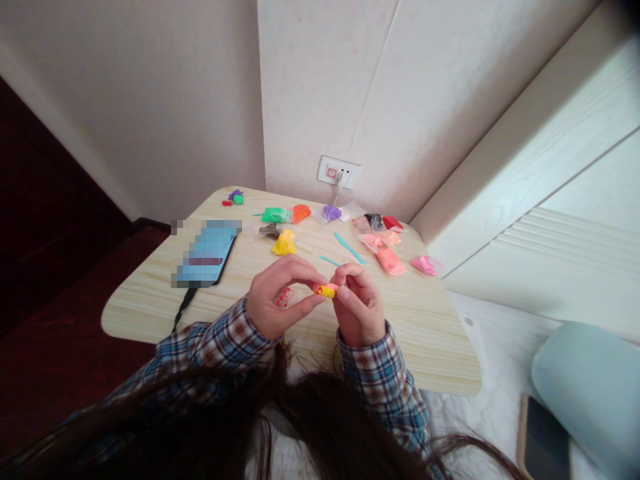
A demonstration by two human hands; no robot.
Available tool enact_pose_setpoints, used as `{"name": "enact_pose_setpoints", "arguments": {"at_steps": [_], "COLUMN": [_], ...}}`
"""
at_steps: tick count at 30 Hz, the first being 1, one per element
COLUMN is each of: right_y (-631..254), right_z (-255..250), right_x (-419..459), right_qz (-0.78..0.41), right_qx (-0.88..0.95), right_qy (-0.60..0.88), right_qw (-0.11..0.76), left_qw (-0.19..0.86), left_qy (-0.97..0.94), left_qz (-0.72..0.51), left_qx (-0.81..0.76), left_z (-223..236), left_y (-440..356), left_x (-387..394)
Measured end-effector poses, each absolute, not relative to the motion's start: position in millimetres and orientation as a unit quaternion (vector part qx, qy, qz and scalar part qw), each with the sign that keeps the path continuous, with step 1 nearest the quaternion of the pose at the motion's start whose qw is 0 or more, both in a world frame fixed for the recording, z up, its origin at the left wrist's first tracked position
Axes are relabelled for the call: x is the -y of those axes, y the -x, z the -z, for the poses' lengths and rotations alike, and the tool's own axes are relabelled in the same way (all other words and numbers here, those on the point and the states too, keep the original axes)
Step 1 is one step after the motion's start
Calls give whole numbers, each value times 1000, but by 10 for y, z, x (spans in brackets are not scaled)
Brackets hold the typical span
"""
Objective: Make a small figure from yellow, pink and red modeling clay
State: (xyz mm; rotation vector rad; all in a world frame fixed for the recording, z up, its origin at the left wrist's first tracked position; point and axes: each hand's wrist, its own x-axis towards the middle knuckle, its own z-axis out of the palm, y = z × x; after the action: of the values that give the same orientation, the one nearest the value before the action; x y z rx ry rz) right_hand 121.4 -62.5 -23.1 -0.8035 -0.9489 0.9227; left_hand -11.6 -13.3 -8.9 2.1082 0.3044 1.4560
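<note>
Both hands meet over the middle of a light wooden table (160, 297), pinching one small yellow and pink clay piece (327, 291). My left hand (280, 297) grips it from the left with thumb and fingers closed; a bit of red clay shows in its palm. My right hand (357, 303) pinches the piece from the right, fingers curled. Plaid sleeves cover both wrists.
Small bags of clay lie behind the hands: yellow (285, 243), green (275, 215), orange (301, 213), purple (331, 212), several pink (391, 260). A teal plastic tool (349, 247) lies among them. A phone (205, 253) rests at left. A wall socket (339, 172) is behind.
</note>
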Motion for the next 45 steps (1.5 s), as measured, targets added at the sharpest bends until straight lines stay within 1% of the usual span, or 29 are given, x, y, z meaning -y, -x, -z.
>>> {"name": "enact_pose_setpoints", "arguments": {"at_steps": [3,5,15,20,26,36,45], "right_y": [-1211,-1213,-1217,-1226,-1223,-1246,-1243], "right_z": [218,219,239,278,273,298,306], "right_x": [622,621,629,646,655,664,664], "right_qz": [-462,-471,-464,-414,-376,-416,-413], "right_qx": [423,425,441,495,500,482,485], "right_qy": [341,336,344,347,356,319,315], "right_qw": [701,696,687,681,694,702,704], "left_qw": [274,273,268,269,269,270,267], "left_qy": [-784,-785,-788,-784,-786,-779,-781], "left_qz": [-546,-546,-543,-549,-546,-555,-554], "left_qx": [-107,-106,-107,-105,-106,-108,-104], "left_z": [84,80,65,63,82,80,91], "left_y": [113,110,111,116,112,100,104], "left_x": [134,136,140,138,136,140,132]}}
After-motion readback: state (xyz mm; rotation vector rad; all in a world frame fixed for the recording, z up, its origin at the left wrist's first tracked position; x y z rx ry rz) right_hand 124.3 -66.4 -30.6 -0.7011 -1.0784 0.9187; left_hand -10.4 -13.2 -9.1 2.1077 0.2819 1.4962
